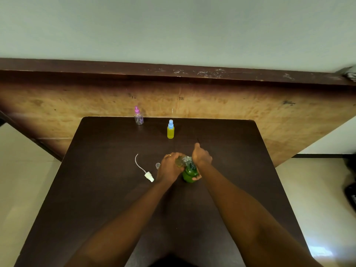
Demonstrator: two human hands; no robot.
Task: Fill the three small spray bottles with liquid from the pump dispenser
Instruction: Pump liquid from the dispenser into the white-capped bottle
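Note:
A green pump dispenser (189,174) stands mid-table. My right hand (201,158) rests on top of its pump head, thumb raised, fingers wrapped down its far side. My left hand (170,167) grips a small clear spray bottle (181,161) with yellowish liquid, tilted against the dispenser's nozzle. The bottle's white spray head with its dip tube (148,175) lies on the table to the left, beside a small clear cap (158,165). A blue-capped bottle (170,130) full of yellow liquid stands farther back. A pink-capped clear bottle (138,116) stands at the far edge.
The dark brown table (115,199) butts against a wooden panel (231,105) at the back. Pale floor lies on both sides, and dark objects (350,191) sit at the right edge of view.

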